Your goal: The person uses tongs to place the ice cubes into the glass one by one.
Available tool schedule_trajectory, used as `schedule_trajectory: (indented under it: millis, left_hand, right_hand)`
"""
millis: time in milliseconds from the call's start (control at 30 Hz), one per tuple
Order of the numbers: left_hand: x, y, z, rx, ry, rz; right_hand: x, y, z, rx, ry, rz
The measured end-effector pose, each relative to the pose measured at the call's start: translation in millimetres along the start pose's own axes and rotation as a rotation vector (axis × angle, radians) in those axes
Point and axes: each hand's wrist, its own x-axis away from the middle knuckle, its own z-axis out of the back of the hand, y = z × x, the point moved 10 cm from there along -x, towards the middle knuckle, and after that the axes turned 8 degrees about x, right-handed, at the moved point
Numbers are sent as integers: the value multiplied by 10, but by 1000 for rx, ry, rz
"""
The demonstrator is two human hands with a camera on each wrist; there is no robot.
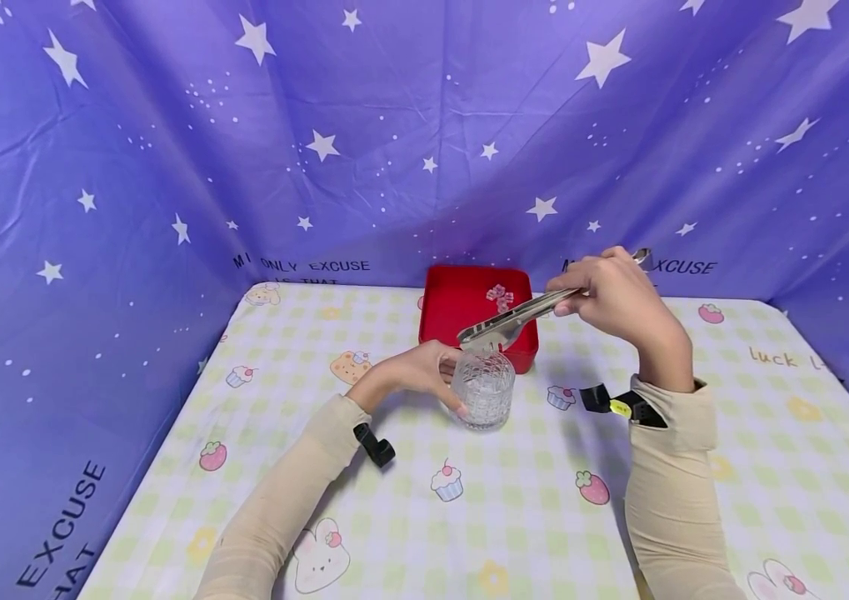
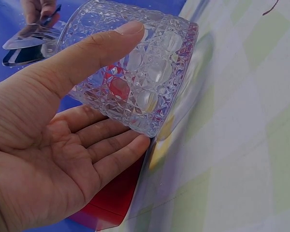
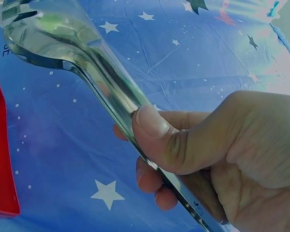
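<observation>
A clear cut-patterned glass [image 1: 484, 396] stands on the table in front of the red box. My left hand [image 1: 418, 368] holds it from the left; in the left wrist view, the thumb [image 2: 99, 50] lies across one side and the fingers [image 2: 116, 150] reach along the other. With my right hand [image 1: 615, 292] I grip metal serving tongs [image 1: 532, 310] at mid-handle, slanting down to the left. Their broad heads are right over the glass's rim, close together. I cannot tell whether a clear piece is between them. The right wrist view shows the thumb pressing the tongs' arm [image 3: 116, 82].
Behind the glass sits a shallow red box [image 1: 442, 308] with several small clear cubes [image 1: 500, 297] at its right. A pale checked cloth [image 1: 364, 517] with cartoon prints covers the table. Blue star-print fabric [image 1: 394, 125] hangs at the back and sides.
</observation>
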Motion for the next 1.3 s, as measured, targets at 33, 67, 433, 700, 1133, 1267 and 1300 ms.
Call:
schedule_trajectory:
  millis: [33,67,433,700,1133,1267,1300]
  left_hand:
    - [-2,1,-2,-1,-1,-2]
    - [-3,1,-3,-3,-2,-4]
    - [-5,-5,6,-14,8,-8]
    - [-6,-17,13,-36,17,-2]
    - [0,-15,5,-32,9,-16]
    - [1,8,-13,-5,-3,-25]
    - [0,12,-16,4,-6,-27]
  right_hand:
    - [-3,1,-3,0,-4,-2]
    - [-3,2,-6,1,-8,-3]
    - [-11,-10,-4,7,-16,-4]
    - [-11,-7,-8,12,-9,-5]
    - [-4,-26,-6,12,7,7]
    - [-12,-18,34,24,58,-3]
    - [-15,-13,45,29,72,-7]
